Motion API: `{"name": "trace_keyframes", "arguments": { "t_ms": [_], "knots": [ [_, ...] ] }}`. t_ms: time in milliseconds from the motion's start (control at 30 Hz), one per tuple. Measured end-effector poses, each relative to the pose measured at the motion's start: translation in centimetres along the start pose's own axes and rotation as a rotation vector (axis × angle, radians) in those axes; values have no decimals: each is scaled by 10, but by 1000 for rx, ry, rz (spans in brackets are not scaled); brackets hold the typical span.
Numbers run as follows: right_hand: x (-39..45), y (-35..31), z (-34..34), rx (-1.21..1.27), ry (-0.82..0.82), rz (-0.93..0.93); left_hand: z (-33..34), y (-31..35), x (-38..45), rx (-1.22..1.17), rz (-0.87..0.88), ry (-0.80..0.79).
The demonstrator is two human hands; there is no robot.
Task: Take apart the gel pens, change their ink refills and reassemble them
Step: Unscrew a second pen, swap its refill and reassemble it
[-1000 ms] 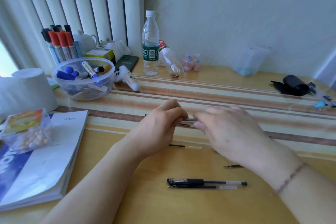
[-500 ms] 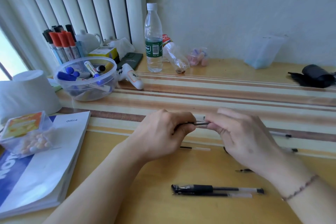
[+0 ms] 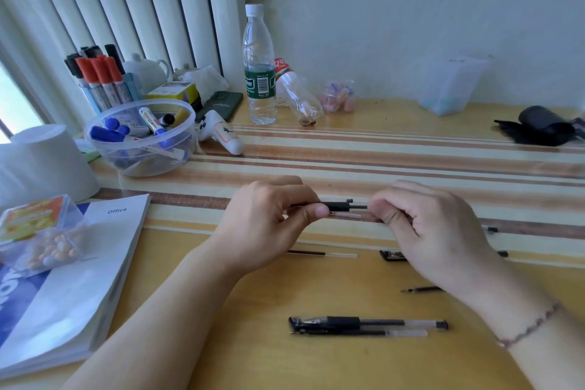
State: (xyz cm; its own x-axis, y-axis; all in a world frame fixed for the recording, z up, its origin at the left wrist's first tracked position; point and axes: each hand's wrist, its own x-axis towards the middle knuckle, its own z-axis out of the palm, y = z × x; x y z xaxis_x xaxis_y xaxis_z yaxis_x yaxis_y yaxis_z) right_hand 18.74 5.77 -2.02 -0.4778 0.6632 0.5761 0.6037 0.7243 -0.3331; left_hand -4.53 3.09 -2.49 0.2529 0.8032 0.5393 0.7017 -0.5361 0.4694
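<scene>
Black pen (image 3: 340,206) held level above table (image 3: 253,351), left hand (image 3: 269,225) pinching grip end, right hand (image 3: 433,231) closed on barrel end: opposed grip, likely for twisting it open or shut. Refill (image 3: 321,253) and whole pen (image 3: 367,323) parked nearby. Yellow wood, striped mat; blinds, white wall behind.
</scene>
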Motion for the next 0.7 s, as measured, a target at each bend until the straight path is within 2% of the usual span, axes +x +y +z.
{"name": "trace_keyframes", "arguments": {
  "t_ms": [233,300,467,700],
  "knots": [
    [0,-3,2,-5,145,-42,0,-1,-2,-34,-100,-61],
    [1,-4,2,12,115,-38,0,0,-2,-48,-114,-80],
    [-1,0,2,7,-88,3,-2,1,0,-94,-128,-92],
    [2,-3,0,-48,9,-23,-4,-3,1,-214,-168,-131]
  ]
}}
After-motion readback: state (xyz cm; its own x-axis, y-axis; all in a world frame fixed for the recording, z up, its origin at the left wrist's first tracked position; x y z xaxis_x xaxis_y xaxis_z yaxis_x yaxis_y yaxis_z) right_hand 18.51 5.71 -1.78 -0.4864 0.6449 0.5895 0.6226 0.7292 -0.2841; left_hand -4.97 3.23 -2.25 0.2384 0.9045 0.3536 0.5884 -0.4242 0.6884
